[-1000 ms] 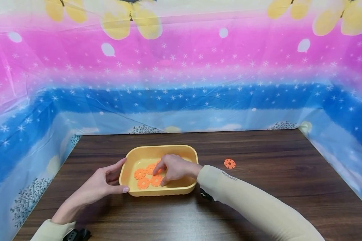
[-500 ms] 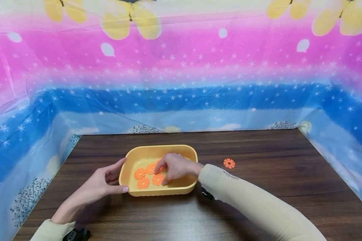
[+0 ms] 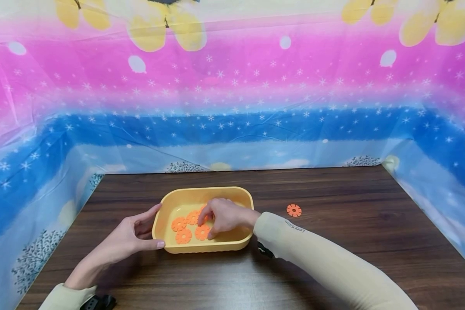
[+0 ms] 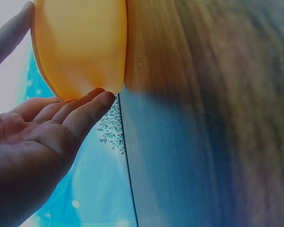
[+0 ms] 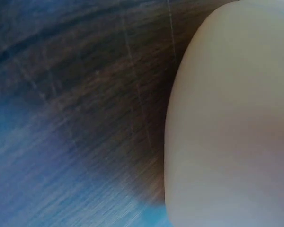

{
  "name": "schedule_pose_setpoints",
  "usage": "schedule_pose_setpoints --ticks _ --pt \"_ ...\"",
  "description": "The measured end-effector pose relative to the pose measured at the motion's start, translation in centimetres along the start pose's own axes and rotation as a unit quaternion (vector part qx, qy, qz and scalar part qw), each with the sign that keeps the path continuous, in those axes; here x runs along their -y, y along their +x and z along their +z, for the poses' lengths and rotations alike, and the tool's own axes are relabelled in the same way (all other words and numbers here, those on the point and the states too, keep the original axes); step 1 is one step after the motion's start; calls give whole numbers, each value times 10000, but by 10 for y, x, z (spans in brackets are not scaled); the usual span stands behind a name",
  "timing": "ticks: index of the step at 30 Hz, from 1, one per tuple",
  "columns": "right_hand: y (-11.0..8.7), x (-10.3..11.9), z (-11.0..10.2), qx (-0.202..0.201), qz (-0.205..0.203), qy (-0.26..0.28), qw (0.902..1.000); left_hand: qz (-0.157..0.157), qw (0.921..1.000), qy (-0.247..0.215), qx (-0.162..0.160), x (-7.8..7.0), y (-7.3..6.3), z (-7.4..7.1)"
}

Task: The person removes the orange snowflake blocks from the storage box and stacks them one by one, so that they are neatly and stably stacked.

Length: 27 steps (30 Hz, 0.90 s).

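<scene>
A yellow oblong container stands on the table, its right outer end filling one side of the right wrist view. Inside lie several flat orange interlocking discs, notched round the edge; one farther back is partly hidden by the right hand. My left hand grips the container's left end, thumb at the front corner and fingers on the outer wall, as the left wrist view also shows. Down inside the container, my right hand pinches one orange disc between thumb and index finger near the floor. Its other fingers are curled.
Right of the container, another orange notched disc lies flat on the dark wooden table. A printed pink and blue cloth stands along the table's back and side edges.
The disc at my right thumb has slid slightly right, so a gap now shows between it and the neighbouring disc. My left hand and the container stay in place.
</scene>
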State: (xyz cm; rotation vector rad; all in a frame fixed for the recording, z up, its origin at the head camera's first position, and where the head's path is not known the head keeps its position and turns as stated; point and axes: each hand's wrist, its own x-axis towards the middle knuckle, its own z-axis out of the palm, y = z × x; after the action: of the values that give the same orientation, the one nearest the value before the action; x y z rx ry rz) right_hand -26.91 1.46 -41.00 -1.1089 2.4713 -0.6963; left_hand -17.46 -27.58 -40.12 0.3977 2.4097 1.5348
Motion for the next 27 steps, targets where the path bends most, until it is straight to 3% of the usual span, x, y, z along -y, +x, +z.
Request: schedule_pose_setpoints --ticks 15,27 --pt "-3 2 3 16 -292 430 9986 -57 10000 1 1 -2 0 0" --pt "-6 4 1 95 -188 479 9986 -15 10000 -75 -4 -1 0 2"
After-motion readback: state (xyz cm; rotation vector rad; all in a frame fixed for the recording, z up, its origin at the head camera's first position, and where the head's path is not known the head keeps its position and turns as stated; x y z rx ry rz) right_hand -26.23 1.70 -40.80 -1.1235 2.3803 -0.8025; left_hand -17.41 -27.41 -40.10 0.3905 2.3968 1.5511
